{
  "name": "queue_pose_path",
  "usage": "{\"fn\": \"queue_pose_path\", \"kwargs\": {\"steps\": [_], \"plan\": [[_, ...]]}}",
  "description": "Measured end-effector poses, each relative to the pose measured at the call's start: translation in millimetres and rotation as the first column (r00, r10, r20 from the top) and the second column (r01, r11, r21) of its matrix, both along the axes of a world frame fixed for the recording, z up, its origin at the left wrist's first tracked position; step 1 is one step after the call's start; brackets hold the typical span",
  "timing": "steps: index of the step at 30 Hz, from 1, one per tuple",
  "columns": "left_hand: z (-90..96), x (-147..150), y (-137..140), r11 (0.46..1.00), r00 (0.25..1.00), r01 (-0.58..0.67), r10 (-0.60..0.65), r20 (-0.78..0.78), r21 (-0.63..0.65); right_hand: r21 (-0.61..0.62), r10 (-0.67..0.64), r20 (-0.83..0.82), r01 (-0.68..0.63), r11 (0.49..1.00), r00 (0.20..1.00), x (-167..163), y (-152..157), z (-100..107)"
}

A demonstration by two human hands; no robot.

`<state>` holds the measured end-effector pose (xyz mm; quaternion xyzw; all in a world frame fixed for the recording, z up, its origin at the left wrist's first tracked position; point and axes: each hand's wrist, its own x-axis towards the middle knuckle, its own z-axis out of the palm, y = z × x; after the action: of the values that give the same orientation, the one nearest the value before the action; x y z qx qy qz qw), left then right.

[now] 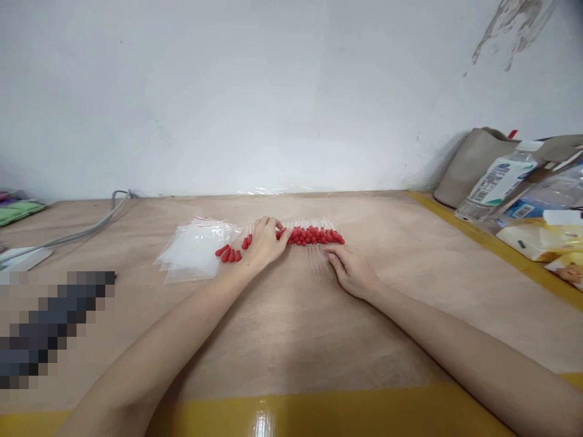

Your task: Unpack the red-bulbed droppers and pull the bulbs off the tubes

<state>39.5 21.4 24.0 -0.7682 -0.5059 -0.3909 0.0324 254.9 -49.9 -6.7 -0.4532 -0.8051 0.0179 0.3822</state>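
Observation:
A row of droppers with red bulbs and thin clear tubes lies across the middle of the table. Most tubes point toward the wall; a few tubes point toward me. My left hand rests at the row's left end, fingers and thumb apart against the bulbs. To the right, my right hand lies low on the table, its index finger stretched toward the near tubes and the others partly curled. Whether it touches them is hard to see. Several loose red bulbs lie left of my left hand, beside a stack of clear zip bags.
A water bottle, a grey-brown bag and snack packaging stand along the right side. Grey cable runs at left, near a pixelated dark object. Yellow tape edges the table; a white wall rises behind.

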Motion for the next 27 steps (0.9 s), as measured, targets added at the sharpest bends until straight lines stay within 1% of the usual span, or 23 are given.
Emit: {"fn": "queue_pose_path", "kwargs": {"steps": [4, 7, 11, 12, 13, 15, 16, 17, 19, 20, 22, 25, 27], "plan": [[-3.5, 3, 0, 1.0, 0.997, -0.011, 0.01, 0.074, 0.02, 0.011, 0.022, -0.008, -0.022, 1.0, 1.0, -1, 0, 1], [-3.6, 4, 0, 0.998, 0.988, -0.047, 0.04, 0.148, 0.04, 0.025, 0.049, -0.011, -0.049, 0.998, 0.999, -2, -1, 0], [-0.4, -1, -6, 0.99, 0.952, -0.129, 0.109, 0.287, 0.052, 0.022, 0.039, -0.016, -0.039, 0.999, 0.999, -1, -1, 0], [0.6, -4, -11, 0.992, 0.937, -0.122, 0.102, 0.334, 0.039, 0.022, 0.025, -0.022, -0.025, 0.999, 0.999, -1, -1, 0], [1.1, -8, -16, 0.996, 0.918, -0.088, 0.074, 0.39, 0.018, 0.024, 0.01, -0.033, -0.01, 1.0, 0.999, -1, -1, 0], [0.3, -18, -31, 0.997, 0.868, 0.059, -0.027, 0.497, -0.05, 0.047, -0.019, -0.082, 0.023, 0.999, 0.996, -1, -2, 2], [-1.4, -23, -40, 0.985, 0.843, 0.153, -0.085, 0.532, -0.085, 0.069, -0.029, -0.114, 0.037, 0.997, 0.993, -1, -2, 2], [-4.0, -29, -49, 0.963, 0.833, 0.236, -0.132, 0.536, -0.13, 0.099, -0.031, -0.143, 0.046, 0.994, 0.989, -1, -3, 4], [-10.7, -40, -64, 0.909, 0.822, 0.365, -0.215, 0.527, -0.199, 0.156, -0.015, -0.155, 0.039, 0.987, 0.988, -1, -7, 7], [-14.3, -45, -71, 0.884, 0.82, 0.408, -0.244, 0.518, -0.228, 0.18, 0.008, -0.126, 0.015, 0.984, 0.992, -1, -9, 9], [-20.1, -49, -78, 0.844, 0.805, 0.471, -0.291, 0.517, -0.258, 0.214, 0.071, -0.017, -0.066, 0.975, 0.997, -2, -12, 13], [-24.0, -49, -81, 0.798, 0.776, 0.545, -0.364, 0.515, -0.257, 0.24, 0.153, 0.145, -0.185, 0.953, 0.977, -6, -15, 14], [-24.3, -47, -80, 0.773, 0.769, 0.578, -0.407, 0.493, -0.263, 0.249, 0.183, 0.2, -0.231, 0.941, 0.962, -9, -15, 13]]}}
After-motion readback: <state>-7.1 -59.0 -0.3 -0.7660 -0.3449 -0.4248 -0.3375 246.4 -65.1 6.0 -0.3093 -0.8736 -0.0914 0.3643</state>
